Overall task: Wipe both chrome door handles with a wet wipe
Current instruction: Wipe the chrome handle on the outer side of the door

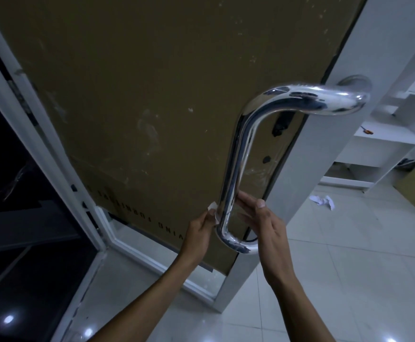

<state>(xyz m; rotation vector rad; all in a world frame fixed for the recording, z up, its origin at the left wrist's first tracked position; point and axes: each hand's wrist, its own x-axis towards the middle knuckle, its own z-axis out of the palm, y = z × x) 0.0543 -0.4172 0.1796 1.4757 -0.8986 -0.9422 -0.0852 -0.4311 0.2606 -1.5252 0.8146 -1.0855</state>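
Head view: one curved polished chrome door handle (238,154) stands off the brown cardboard-covered door (132,95), open gap behind its bar. Both hands work low on the bar near the bottom bend. Left hand (199,233) pinches the small white wet wipe (213,211) against the bar's left side; right hand (263,223) has its grip curled round the bar from the right. White glossy tile floor (349,267) lies open rightward, with one crumpled white paper (323,201) on it.

Glossy white tile floor (349,280); white shelving (386,141) right; dark glass (11,169) left.
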